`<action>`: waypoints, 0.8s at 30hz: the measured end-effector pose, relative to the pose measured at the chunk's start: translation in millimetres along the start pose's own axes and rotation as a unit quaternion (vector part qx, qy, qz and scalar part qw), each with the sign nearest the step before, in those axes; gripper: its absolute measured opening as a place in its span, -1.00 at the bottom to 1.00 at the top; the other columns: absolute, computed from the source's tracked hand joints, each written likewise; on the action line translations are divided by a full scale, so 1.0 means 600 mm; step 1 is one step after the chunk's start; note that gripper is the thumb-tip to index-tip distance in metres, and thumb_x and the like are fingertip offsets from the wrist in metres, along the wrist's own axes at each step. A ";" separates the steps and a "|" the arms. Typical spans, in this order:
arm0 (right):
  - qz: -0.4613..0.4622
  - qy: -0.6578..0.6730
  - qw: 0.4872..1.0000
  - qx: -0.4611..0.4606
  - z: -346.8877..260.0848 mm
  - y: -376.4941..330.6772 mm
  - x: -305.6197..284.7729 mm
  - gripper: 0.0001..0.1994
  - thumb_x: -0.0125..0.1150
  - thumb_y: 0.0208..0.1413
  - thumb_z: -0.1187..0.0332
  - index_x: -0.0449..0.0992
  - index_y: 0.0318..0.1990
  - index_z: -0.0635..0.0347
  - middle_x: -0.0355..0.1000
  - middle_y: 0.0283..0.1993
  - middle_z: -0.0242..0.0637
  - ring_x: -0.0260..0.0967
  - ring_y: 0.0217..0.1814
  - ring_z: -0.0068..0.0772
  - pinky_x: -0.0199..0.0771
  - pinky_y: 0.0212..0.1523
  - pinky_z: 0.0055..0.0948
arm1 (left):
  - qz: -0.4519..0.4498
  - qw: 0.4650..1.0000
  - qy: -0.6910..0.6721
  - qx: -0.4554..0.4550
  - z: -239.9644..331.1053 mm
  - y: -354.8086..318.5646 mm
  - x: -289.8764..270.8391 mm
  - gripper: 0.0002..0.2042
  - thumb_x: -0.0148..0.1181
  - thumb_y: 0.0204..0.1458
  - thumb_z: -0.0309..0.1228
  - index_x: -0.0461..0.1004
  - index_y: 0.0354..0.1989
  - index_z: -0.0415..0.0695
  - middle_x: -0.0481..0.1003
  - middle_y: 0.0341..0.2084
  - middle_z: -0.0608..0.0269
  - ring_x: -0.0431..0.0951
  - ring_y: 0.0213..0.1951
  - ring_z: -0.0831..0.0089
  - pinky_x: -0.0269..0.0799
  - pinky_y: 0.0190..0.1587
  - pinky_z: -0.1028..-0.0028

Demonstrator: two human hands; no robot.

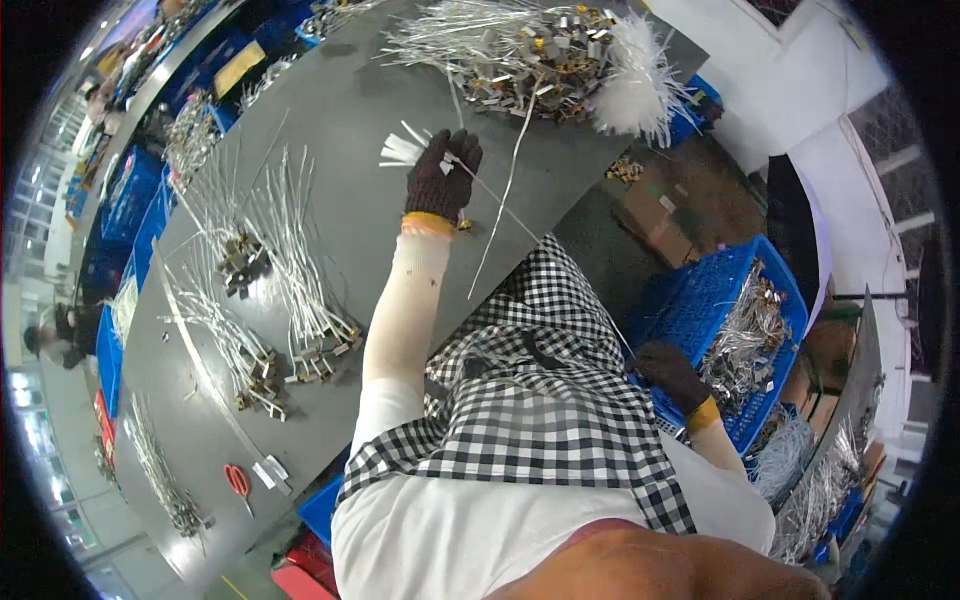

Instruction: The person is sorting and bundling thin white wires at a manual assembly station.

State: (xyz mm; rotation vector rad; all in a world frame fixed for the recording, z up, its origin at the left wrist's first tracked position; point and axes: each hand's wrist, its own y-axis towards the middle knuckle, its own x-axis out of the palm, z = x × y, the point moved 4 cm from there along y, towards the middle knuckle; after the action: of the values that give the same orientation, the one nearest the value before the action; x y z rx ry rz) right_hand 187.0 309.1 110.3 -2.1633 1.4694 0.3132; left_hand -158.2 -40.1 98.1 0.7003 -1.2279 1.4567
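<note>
My left hand (443, 178), in a dark knitted glove with an orange cuff, is raised over the grey table. Its fingers are closed round a small bunch of white strips (402, 148), whose ends fan out to the left. A thin white wire (505, 207) slants from this hand toward my lap. At the lower right, beside a blue basket, my right hand (672, 374) wears the same kind of glove. Its fingers are curled, and a thin strand reaches them across the apron; their tips are hard to see. Another pale wire (515, 160) hangs over the table edge.
A large pile of wires with metal connectors (540, 65) covers the table's far end. Smaller wire bundles (300, 290) lie at left, near red scissors (238, 482) and a long metal strip (215, 390). The blue basket (680, 300) holds metal parts; cardboard boxes (660, 215) stand behind it.
</note>
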 end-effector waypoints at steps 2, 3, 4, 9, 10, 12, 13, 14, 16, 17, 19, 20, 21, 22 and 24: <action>-0.003 0.063 0.993 0.101 0.044 -0.014 0.001 -0.85 0.19 0.09 0.34 0.61 -0.28 0.20 0.50 -0.33 -0.34 0.39 -0.36 -0.53 0.38 -0.36 -0.47 | -0.020 0.999 -0.019 0.025 0.031 0.003 0.017 -0.67 0.10 0.14 -0.48 0.32 0.07 -0.29 0.38 0.06 -0.11 0.37 0.14 -0.05 0.36 0.19 -0.01; 0.004 0.123 0.971 0.205 0.070 -0.021 0.005 -0.85 0.19 0.07 0.35 0.62 -0.29 0.19 0.51 -0.32 -0.32 0.41 -0.36 -0.49 0.39 -0.35 -0.45 | -0.016 0.999 -0.020 0.037 0.046 0.005 0.021 -0.67 0.10 0.14 -0.48 0.32 0.07 -0.29 0.38 0.06 -0.11 0.37 0.14 -0.05 0.36 0.19 -0.01; 0.015 0.134 0.968 0.213 0.042 -0.021 0.004 -0.86 0.20 0.07 0.36 0.64 -0.29 0.14 0.53 -0.33 -0.28 0.43 -0.35 -0.40 0.41 -0.34 -0.39 | -0.033 0.998 -0.032 0.039 0.056 0.004 0.031 -0.68 0.09 0.14 -0.48 0.32 0.07 -0.29 0.38 0.06 -0.09 0.36 0.14 -0.04 0.36 0.19 0.00; -0.023 0.086 0.990 0.111 0.039 -0.011 0.012 -0.85 0.20 0.01 0.40 0.63 -0.26 0.14 0.53 -0.30 -0.23 0.47 -0.29 -0.23 0.46 -0.31 -0.29 | -0.044 0.998 -0.041 0.029 0.088 -0.004 0.038 -0.68 0.07 0.16 -0.45 0.33 0.07 -0.30 0.39 0.08 -0.10 0.37 0.15 -0.03 0.35 0.22 0.03; -0.035 0.051 0.994 0.093 0.044 -0.013 0.015 -0.84 0.21 0.00 0.40 0.62 -0.26 0.15 0.53 -0.30 -0.22 0.47 -0.29 -0.21 0.47 -0.31 -0.29 | -0.044 0.998 -0.041 0.031 0.090 -0.004 0.034 -0.68 0.07 0.16 -0.45 0.33 0.07 -0.30 0.39 0.08 -0.10 0.37 0.15 -0.03 0.35 0.22 0.03; -0.046 0.015 0.996 0.075 0.064 -0.020 0.017 -0.84 0.21 -0.02 0.41 0.61 -0.25 0.16 0.52 -0.30 -0.21 0.47 -0.28 -0.19 0.47 -0.30 -0.28 | -0.086 0.995 -0.030 0.046 0.094 -0.003 0.031 -0.69 0.07 0.16 -0.45 0.34 0.06 -0.30 0.40 0.08 -0.11 0.39 0.14 -0.03 0.36 0.21 0.04; -0.030 0.050 0.994 0.087 0.073 -0.022 0.015 -0.85 0.21 -0.02 0.43 0.61 -0.27 0.16 0.52 -0.32 -0.21 0.47 -0.28 -0.19 0.47 -0.31 -0.29 | -0.084 0.995 -0.031 0.046 0.094 -0.003 0.031 -0.69 0.07 0.16 -0.45 0.34 0.06 -0.30 0.40 0.08 -0.11 0.39 0.14 -0.03 0.36 0.21 0.04; -0.014 0.085 0.991 0.099 0.081 -0.025 0.013 -0.86 0.20 -0.03 0.44 0.60 -0.28 0.15 0.51 -0.33 -0.21 0.46 -0.28 -0.19 0.47 -0.32 -0.30 | -0.080 0.996 -0.035 0.035 0.093 -0.002 0.032 -0.69 0.07 0.16 -0.46 0.35 0.05 -0.30 0.41 0.06 -0.11 0.41 0.13 -0.03 0.37 0.20 0.05; -0.015 0.089 0.991 0.099 0.079 -0.025 0.011 -0.86 0.21 0.02 0.38 0.61 -0.29 0.17 0.49 -0.37 -0.31 0.40 -0.36 -0.39 0.40 -0.37 -0.43 | -0.075 0.996 -0.039 0.024 0.091 -0.005 0.037 -0.70 0.07 0.15 -0.46 0.36 0.04 -0.29 0.42 0.05 -0.10 0.42 0.12 -0.02 0.38 0.19 0.05; -0.015 0.092 0.991 0.097 0.072 -0.024 0.011 -0.84 0.21 0.06 0.31 0.62 -0.31 0.19 0.46 -0.40 -0.42 0.34 -0.44 -0.59 0.33 -0.43 -0.57 | -0.074 0.997 -0.025 0.026 0.090 -0.012 0.041 -0.70 0.08 0.15 -0.47 0.36 0.04 -0.30 0.42 0.04 -0.10 0.43 0.11 -0.02 0.39 0.19 0.06; -0.008 0.116 0.986 0.116 0.059 -0.018 0.009 -0.84 0.22 0.06 0.30 0.62 -0.32 0.17 0.44 -0.42 -0.43 0.33 -0.45 -0.58 0.32 -0.44 -0.57 | -0.073 0.997 -0.011 0.027 0.088 -0.014 0.041 -0.70 0.08 0.14 -0.47 0.37 0.03 -0.31 0.43 0.02 -0.10 0.43 0.10 -0.02 0.41 0.18 0.06; -0.001 0.138 0.981 0.133 0.057 -0.017 0.008 -0.85 0.22 0.06 0.30 0.62 -0.34 0.16 0.42 -0.43 -0.44 0.33 -0.46 -0.57 0.31 -0.44 -0.57 | -0.093 0.993 0.051 0.059 0.092 -0.015 0.041 -0.71 0.08 0.13 -0.48 0.37 0.02 -0.31 0.44 0.01 -0.10 0.44 0.09 -0.02 0.42 0.16 0.06; -0.001 0.138 0.981 0.134 0.062 -0.017 0.007 -0.85 0.22 0.06 0.30 0.62 -0.34 0.16 0.42 -0.43 -0.44 0.33 -0.46 -0.57 0.31 -0.44 -0.57 | -0.112 0.983 0.113 0.091 0.096 -0.015 0.041 -0.71 0.09 0.13 -0.49 0.38 0.01 -0.32 0.45 -0.01 -0.10 0.44 0.09 -0.01 0.43 0.15 0.06; -0.016 0.051 0.996 0.078 0.066 -0.016 0.008 -0.85 0.22 0.05 0.28 0.61 -0.35 0.15 0.40 -0.44 -0.44 0.32 -0.46 -0.56 0.31 -0.44 -0.56 | -0.113 0.983 0.113 0.088 0.094 -0.018 0.046 -0.71 0.09 0.13 -0.49 0.38 0.01 -0.32 0.45 -0.01 -0.10 0.44 0.09 -0.01 0.43 0.15 0.06; -0.030 -0.036 0.999 0.022 0.077 -0.017 0.012 -0.84 0.22 0.05 0.27 0.60 -0.37 0.15 0.39 -0.45 -0.44 0.32 -0.47 -0.55 0.31 -0.45 -0.56 | -0.058 0.998 -0.002 0.031 0.089 -0.022 0.048 -0.71 0.09 0.12 -0.50 0.37 0.02 -0.32 0.46 -0.03 -0.08 0.45 0.08 -0.01 0.44 0.14 0.07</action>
State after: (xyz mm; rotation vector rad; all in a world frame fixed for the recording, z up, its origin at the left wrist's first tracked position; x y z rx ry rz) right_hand 203.3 330.4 70.6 -2.1339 1.3560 0.3301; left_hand -163.6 -81.2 144.0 0.8046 -1.1300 1.4023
